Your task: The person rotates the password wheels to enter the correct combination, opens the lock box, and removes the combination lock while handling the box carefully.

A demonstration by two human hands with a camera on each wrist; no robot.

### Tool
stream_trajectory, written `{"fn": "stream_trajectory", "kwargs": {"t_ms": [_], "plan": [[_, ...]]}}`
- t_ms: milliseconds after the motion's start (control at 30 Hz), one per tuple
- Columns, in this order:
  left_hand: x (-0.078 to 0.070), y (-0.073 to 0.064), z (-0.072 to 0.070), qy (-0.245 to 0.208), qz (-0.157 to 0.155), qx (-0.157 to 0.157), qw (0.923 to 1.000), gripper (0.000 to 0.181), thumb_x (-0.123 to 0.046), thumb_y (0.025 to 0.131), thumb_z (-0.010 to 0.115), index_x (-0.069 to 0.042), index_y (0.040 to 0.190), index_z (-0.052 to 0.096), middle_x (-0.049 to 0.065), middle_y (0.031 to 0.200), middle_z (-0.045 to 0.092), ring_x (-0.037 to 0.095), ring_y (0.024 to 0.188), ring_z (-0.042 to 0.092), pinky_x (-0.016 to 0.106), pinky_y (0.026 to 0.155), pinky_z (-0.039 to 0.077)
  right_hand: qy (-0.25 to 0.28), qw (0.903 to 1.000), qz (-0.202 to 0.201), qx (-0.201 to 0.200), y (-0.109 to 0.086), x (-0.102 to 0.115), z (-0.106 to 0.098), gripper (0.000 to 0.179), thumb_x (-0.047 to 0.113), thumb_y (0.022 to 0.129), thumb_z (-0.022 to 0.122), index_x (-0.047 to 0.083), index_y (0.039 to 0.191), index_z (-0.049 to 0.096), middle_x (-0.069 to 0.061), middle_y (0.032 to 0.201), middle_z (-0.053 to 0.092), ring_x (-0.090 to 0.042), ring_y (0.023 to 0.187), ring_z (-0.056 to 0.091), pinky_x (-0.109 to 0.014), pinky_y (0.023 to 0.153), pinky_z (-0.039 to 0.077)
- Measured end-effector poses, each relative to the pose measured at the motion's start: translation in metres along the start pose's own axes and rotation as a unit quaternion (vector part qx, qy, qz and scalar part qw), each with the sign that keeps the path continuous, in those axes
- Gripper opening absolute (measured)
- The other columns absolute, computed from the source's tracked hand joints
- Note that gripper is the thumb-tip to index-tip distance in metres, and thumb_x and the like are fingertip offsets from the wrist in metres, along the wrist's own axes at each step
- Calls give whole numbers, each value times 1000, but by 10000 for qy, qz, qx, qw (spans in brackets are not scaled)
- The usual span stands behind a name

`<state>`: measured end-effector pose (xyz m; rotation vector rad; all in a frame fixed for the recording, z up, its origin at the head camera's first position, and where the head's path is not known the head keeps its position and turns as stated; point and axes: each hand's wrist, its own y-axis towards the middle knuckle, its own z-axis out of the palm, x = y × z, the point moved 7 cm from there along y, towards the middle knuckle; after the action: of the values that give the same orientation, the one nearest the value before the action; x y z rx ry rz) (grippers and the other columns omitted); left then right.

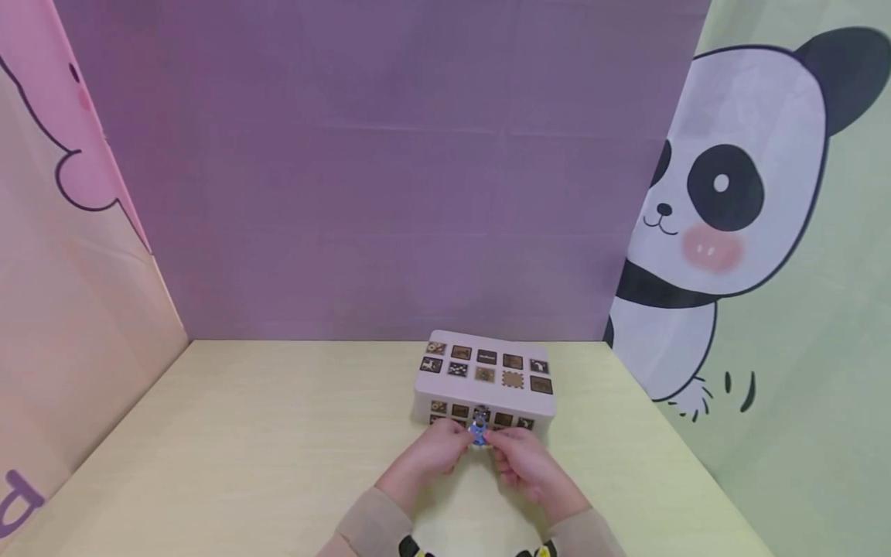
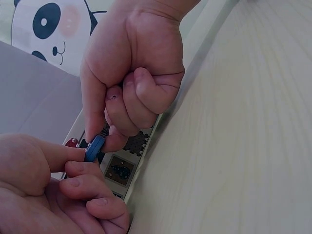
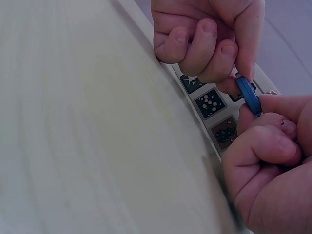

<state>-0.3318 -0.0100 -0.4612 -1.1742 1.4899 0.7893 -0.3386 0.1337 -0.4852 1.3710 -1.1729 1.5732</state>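
Note:
A pale box (image 1: 480, 393) with rows of small brown and black pictures rests on the table, its front towards me. At its metal clasp (image 1: 481, 411) is a small blue padlock (image 1: 478, 433). My left hand (image 1: 435, 447) pinches the padlock's left side between thumb and forefinger; my right hand (image 1: 524, 462) pinches its right side. Edge-on, the blue padlock (image 2: 94, 148) shows between both sets of fingertips in the left wrist view. The right wrist view has the padlock (image 3: 249, 96) close to the box's front. Fingers cover part of it and some lower pictures.
The light wooden table (image 1: 278, 433) extends to both sides of the box. Behind it hangs a purple backdrop (image 1: 390, 170). A panda-printed sheet (image 1: 786, 325) borders the right side, and another printed sheet (image 1: 76, 309) borders the left.

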Motion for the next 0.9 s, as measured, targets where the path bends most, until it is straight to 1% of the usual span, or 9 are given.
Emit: {"fn": "stream_trajectory", "kwargs": {"t_ms": [533, 700, 833, 900], "plan": [[-1, 0, 0, -37, -25, 8, 10000, 29, -14, 103, 54, 6, 84, 62, -8, 56, 37, 5, 44, 27, 20, 42, 23, -52, 10000, 57, 18, 1, -1, -2, 28, 27, 103, 59, -1, 103, 65, 6, 66, 41, -7, 53, 32, -19, 46, 29], [0, 1, -1, -3, -51, 30, 10000, 30, -15, 104, 53, 6, 84, 62, -8, 56, 38, 5, 45, 28, 20, 43, 24, 57, 9998, 168, -99, 1, -2, -5, 36, 36, 104, 57, 2, 105, 67, 8, 65, 40, -6, 53, 32, -19, 46, 28], [1, 1, -1, 49, -78, 38, 10000, 31, -15, 104, 52, 6, 84, 62, -7, 56, 39, 6, 45, 28, 20, 42, 24, 220, 9990, 262, -292, 1, -2, -10, 47, 45, 103, 55, -1, 108, 65, 9, 65, 39, -5, 52, 31, -19, 46, 27], [1, 1, -2, 45, -97, 35, 9999, 31, -15, 104, 52, 6, 84, 62, -7, 56, 39, 6, 45, 28, 20, 42, 24, 320, 9984, 313, -346, 0, -2, -11, 49, 46, 103, 56, -1, 109, 64, 9, 64, 39, -4, 52, 30, -18, 46, 26]]}}
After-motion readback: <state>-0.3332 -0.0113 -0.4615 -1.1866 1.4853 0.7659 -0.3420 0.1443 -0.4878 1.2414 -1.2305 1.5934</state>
